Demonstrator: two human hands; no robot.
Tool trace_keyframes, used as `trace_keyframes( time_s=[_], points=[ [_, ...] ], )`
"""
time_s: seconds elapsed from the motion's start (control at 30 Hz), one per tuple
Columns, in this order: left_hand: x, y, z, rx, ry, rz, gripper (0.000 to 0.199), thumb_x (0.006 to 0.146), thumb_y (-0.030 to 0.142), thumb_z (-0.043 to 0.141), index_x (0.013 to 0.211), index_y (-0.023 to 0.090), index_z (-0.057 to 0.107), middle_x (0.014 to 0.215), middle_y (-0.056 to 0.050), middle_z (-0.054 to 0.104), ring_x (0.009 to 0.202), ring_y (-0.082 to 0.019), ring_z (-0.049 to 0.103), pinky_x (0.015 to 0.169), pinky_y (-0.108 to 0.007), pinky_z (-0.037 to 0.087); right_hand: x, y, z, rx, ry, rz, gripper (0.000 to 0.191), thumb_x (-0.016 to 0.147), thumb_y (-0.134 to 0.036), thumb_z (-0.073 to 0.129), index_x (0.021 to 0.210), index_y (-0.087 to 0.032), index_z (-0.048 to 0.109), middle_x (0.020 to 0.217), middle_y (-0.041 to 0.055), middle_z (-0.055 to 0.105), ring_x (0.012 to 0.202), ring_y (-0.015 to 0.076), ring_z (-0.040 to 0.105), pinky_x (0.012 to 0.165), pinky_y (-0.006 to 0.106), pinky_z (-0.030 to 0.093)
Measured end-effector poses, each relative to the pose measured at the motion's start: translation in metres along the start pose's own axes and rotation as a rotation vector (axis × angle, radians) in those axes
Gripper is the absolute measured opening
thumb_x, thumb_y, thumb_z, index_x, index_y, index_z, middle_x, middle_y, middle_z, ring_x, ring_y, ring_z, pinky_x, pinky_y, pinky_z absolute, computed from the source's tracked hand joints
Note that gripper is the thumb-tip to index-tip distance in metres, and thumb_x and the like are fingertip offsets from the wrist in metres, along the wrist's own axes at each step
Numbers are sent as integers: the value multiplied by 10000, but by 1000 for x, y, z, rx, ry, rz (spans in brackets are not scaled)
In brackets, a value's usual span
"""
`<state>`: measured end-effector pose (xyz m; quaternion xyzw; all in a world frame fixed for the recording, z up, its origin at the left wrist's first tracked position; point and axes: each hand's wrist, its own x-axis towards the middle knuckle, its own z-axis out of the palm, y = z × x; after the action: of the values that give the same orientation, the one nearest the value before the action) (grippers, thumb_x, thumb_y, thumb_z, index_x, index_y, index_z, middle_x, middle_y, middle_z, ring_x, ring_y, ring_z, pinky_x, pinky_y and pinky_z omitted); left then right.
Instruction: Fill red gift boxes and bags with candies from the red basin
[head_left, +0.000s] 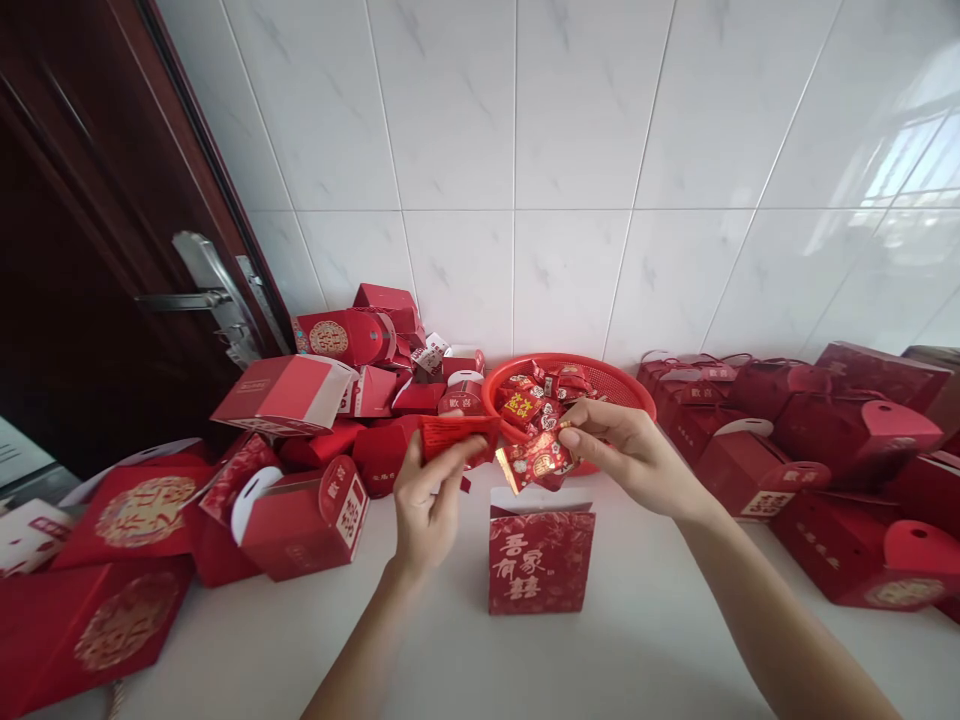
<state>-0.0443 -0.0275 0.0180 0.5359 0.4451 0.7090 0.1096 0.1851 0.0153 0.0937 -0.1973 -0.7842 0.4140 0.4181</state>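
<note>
At your ten o'clock, piled red boxes (289, 535) include one marked 囍. Your left hand (429, 508) pinches a red packet (454, 437), its print seemingly too blurred to read. At twelve, an upright carton (538, 565) reads 吾家有囍; before the red basket (619, 378), your right hand (626, 458) grips a gold-ended wrapped sweet (538, 458). At two, right-hand boxes (742, 465) show 歡喜. Below is a white table (450, 655); beyond, a dark door (82, 150) at ten, pale tiles (461, 120) at twelve.

A crinkled, glossy, foil-like wrapper (536, 458). Near me, a smooth card box (541, 565), fairly matt; beyond, a plastic mesh basket (624, 385). On the far side, glossy wall tiles (457, 100); at left, a polished, wood-like door (75, 170) with a shiny metal handle (180, 300).
</note>
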Motion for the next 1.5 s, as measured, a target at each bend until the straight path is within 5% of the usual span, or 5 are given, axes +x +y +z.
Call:
trace_keyframes(
  time_s=[0.3, 0.43, 0.63, 0.9, 1.5],
  points=[
    [-11, 16, 10, 118, -412, 47, 184, 826, 273, 687, 988, 230, 762, 1061, -60, 711, 1037, -261, 649, 920, -373, 517, -2, -2, -6, -136, -31, -10, 254, 981, -350, 576, 825, -160, 638, 775, 26, 605, 709, 139, 564, 647, 262, 471],
    [-14, 14, 16, 34, -391, -36, 187, 808, 222, 693, 993, 223, 711, 1010, -40, 684, 941, -211, 649, 827, -310, 524, -1, -3, -5, -227, -40, -24, 242, 982, -320, 563, 806, -161, 610, 754, 9, 576, 692, 122, 517, 639, 242, 427],
    [-17, 14, 16, 31, -387, -52, 136, 758, 150, 650, 639, 200, 605, 777, 4, 601, 727, -159, 589, 685, -269, 494, -2, 2, -5, -378, -49, -27, 229, 982, -305, 542, 805, -168, 592, 734, 5, 575, 667, 118, 481, 605, 231, 378],
    [-10, 22, 8, 71, -593, 27, 282, 794, 222, 616, 1039, 230, 755, 1176, -67, 667, 1118, -301, 600, 996, -436, 469, -2, -2, -6, -447, -36, -56, 204, 973, -279, 554, 813, -167, 611, 728, 10, 608, 653, 118, 493, 609, 232, 392],
    [-6, 20, 1, 90, -655, -71, 455, 743, 326, 694, 1185, 222, 699, 1198, -95, 674, 1165, -330, 612, 996, -464, 499, -2, 3, 3, -561, -120, -162, 207, 968, -211, 548, 794, -167, 651, 670, 2, 613, 581, 103, 480, 574, 223, 377]
  ],
)
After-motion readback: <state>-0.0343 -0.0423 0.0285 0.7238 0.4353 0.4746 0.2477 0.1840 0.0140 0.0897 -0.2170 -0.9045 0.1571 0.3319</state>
